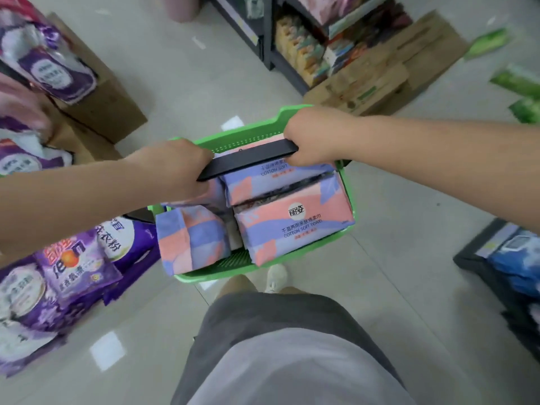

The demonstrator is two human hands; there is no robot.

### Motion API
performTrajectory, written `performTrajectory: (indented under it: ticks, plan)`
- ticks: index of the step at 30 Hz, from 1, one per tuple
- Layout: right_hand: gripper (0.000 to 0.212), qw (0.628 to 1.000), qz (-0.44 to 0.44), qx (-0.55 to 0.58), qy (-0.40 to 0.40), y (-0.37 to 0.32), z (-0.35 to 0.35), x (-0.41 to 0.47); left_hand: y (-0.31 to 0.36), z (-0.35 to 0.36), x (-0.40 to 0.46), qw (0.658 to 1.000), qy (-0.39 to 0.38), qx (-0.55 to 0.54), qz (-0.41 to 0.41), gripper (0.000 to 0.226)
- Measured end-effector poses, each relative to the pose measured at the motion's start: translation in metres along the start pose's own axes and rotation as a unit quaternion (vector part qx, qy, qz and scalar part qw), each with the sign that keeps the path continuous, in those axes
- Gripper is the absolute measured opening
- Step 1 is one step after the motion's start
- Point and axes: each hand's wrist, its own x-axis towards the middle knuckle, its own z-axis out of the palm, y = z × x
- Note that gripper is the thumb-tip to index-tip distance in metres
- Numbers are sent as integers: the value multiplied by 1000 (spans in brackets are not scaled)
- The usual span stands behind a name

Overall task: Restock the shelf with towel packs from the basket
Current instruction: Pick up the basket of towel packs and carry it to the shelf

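1. Two hands on one black handle (248, 159), that's the whole setup. Left hand (181, 168) has its grip curled tight round the lower-left end of the bar, right hand (309, 135) has its grip wrapped round the upper-right end.
2. That handle belongs to a green basket (251, 135), which hangs in the air over the pale tiled floor (409, 229), right in front of the person's shorts (263, 331) and one light shoe (276, 277).
3. Towel packs sit inside the basket, pink and lilac wrappers. Biggest readable one (295, 229) lies flat on the right side with "COTTON SOFT TOWEL" printed on it. Another (274, 182) is just behind it, touching, partly under the handle. A third (190, 241) stands on end at the left and pokes over the rim.
4. Purple bags (70, 276) of what looks like laundry powder are stacked on the left, some on the floor, some higher up beside cardboard boxes (102, 106).
5. Dark shelving (306, 39) with blurry mixed goods stands at the top, flattened cardboard (388, 74) lying next to it on the floor.
6. Green packs (517, 80) on the far right are too blurred to read.
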Motion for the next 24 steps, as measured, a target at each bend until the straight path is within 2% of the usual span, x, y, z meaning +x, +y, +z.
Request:
performTrajectory:
  ticks: [3,8,14,16,24]
  plan:
    - [37,999,47,5,19,38,-11,-18,12,-36,43,998,22,33,53,39]
    - [38,989,141,31,34,96,-23,-40,33,-95,114,987,36,89,127,19]
    - [34,957,276,63,55,154,-36,-73,66,-163,192,951,63,160,259,21]
    - [28,944,313,78,66,174,-37,-84,83,-185,219,941,57,170,286,19]
    - [34,889,423,151,86,285,-21,-150,196,-262,335,895,53,237,373,26]
